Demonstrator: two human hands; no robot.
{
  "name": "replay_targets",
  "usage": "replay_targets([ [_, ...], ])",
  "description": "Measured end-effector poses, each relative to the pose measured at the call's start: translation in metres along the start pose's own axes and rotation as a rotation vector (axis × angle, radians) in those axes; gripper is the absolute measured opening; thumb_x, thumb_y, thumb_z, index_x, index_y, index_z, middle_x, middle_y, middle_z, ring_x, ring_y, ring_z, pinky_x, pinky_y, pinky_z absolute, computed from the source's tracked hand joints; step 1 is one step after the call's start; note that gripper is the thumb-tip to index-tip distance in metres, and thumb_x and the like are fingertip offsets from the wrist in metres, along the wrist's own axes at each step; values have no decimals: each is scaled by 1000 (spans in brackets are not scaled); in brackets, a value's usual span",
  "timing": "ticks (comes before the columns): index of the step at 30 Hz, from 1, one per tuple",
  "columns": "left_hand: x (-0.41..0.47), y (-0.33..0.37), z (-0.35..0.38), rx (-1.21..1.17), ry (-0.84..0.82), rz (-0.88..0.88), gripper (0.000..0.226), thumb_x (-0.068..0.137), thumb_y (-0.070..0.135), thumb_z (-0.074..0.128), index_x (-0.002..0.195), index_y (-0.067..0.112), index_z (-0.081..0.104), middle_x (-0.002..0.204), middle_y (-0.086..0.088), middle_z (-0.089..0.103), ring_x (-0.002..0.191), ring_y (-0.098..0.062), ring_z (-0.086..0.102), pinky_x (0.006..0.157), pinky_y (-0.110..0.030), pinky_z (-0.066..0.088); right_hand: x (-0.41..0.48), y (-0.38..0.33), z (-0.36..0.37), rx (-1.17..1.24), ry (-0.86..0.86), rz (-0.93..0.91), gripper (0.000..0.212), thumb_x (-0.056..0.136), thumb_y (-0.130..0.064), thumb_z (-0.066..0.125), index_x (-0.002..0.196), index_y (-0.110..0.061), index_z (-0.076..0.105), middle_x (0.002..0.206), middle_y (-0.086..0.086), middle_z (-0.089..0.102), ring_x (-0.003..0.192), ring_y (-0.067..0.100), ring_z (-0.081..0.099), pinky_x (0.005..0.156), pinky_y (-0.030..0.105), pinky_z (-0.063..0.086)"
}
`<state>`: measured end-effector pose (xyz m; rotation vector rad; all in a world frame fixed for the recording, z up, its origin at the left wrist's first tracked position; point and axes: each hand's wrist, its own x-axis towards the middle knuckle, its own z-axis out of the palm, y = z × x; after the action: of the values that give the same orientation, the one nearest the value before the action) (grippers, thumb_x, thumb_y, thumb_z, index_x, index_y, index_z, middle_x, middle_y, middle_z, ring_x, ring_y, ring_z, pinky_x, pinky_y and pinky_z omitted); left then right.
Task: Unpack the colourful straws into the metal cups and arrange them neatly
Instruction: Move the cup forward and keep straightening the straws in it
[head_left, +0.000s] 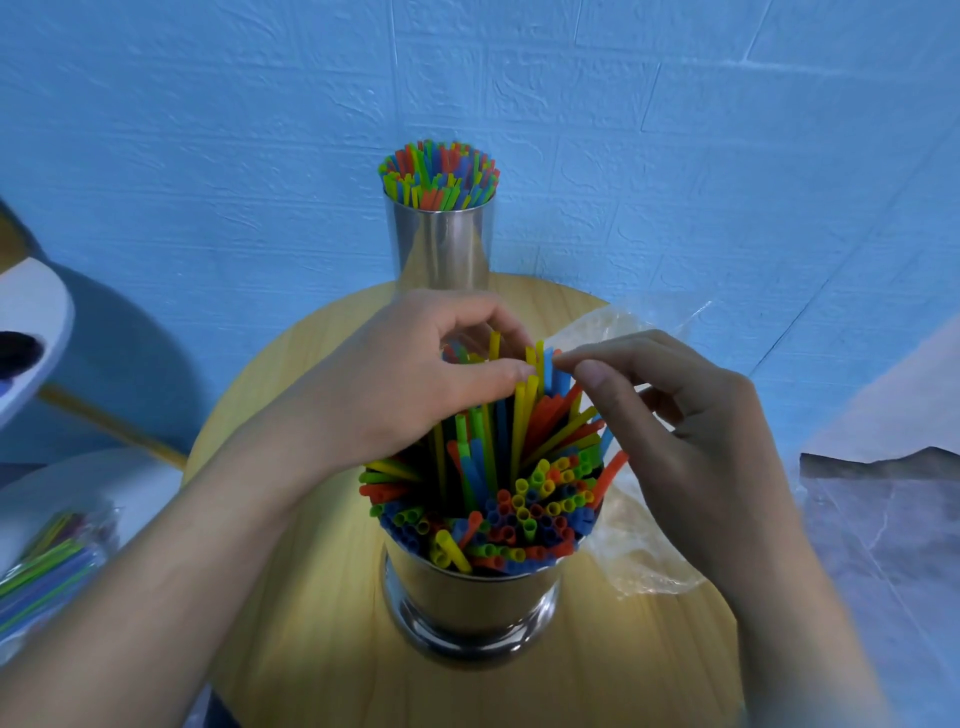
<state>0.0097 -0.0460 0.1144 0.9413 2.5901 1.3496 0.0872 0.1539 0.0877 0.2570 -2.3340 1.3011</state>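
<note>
Blue wall (208, 130) with a rough brick-like texture fills the background, and in front of it stands a round wooden table (311, 597) with the near metal cup (467, 597) at its middle. This cup is crammed with straws (524, 509) in yellow, green, blue and orange-red; those at its near side lean towards the camera with their open ends showing, while those at its far side stand taller and splay outwards. The left hand (415, 384) reaches over the cup's far left side, fingers curled, and its thumb and fingers grip a few tall yellow straws near their tops. The right hand (675, 431) comes in over the cup's far right side with thumb and forefinger brought close together at the tips of the tall straws, the other fingers loosely curled; whether it actually pinches one I cannot tell. Behind the near cup, at the table's back edge, the far metal cup (444, 244) stands upright with a second bunch of straws (439, 174) packed level in it. Just right of the near cup a crumpled clear plastic bag (639, 561) lies on the table, partly under the right hand. Well to the left of the near cup, off the table, a packet of straws (47, 566) lies on a white surface (104, 483)
</note>
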Motion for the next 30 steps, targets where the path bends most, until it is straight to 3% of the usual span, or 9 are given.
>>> replay_targets([
  [7,-1,0,0,20,24,-5,10,83,42,72,92,38,72,92,18,71,93,2,66,84,-25,49,0,1,0,8,-9,7,19,99,-29,58,100,-38,75,98,-15,71,94,15,66,71,32,50],
  [14,1,7,-9,11,-84,-22,12,87,32,79,93,42,76,93,14,75,91,-3,69,83,-22,52,-2,3,-3,9,-16,14,21,99,-28,58,102,-39,76,99,-15,70,95,15,66,71,32,50],
  [18,0,11,-16,28,-168,-32,18,77,49,76,95,49,76,91,20,75,86,-2,70,80,-20,53,-3,3,-3,21,-15,15,21,99,-29,58,101,-42,74,99,-15,70,96,14,66,72,33,51],
  [20,1,14,-16,29,-165,-30,19,77,52,81,94,46,78,90,17,76,86,-4,70,80,-23,52,-3,3,-3,15,-16,16,21,99,-30,57,102,-41,75,99,-15,70,96,14,66,72,32,51],
  [25,3,18,-11,67,-116,7,9,83,36,80,92,37,79,88,16,75,90,-4,67,83,-24,49,-2,4,-2,9,-20,15,21,99,-29,58,103,-37,77,98,-15,70,95,15,65,69,26,49],
  [30,3,17,-7,118,-74,42,5,84,41,80,86,39,76,88,15,73,93,-7,64,85,-26,47,-3,2,-2,30,-22,10,20,99,-30,58,103,-40,75,97,-15,69,94,15,65,71,26,51],
])
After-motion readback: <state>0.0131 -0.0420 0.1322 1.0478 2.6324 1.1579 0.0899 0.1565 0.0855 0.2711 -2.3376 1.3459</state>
